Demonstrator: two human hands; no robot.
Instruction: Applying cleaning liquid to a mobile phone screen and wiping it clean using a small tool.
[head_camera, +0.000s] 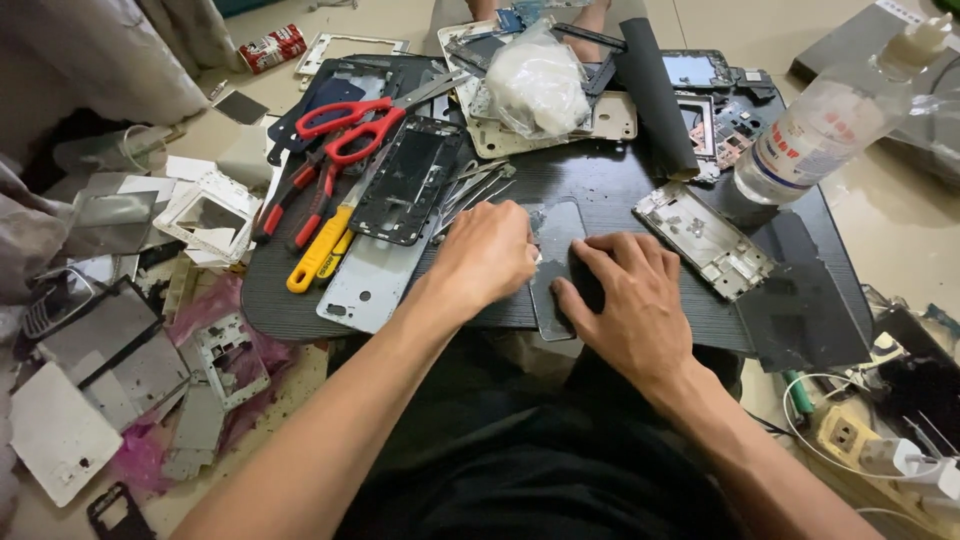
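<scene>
A dark flat phone panel (553, 238) lies on the black tray table (600, 180) in front of me. My right hand (625, 295) presses flat on its lower part, fingers spread. My left hand (487, 252) rests at the panel's left edge with its fingers curled; whether it pinches a small tool or the panel's edge is hidden. Beside the left hand lie several metal tweezers (478, 188) and a black phone frame (410, 180).
Red-handled scissors (350, 125), pliers (290, 200) and a yellow tool (318, 250) lie at the left. A metal phone frame (705, 240), a clear plastic bottle (820, 130) and a white bag (538, 85) sit further back. Phone parts (110, 340) litter the floor.
</scene>
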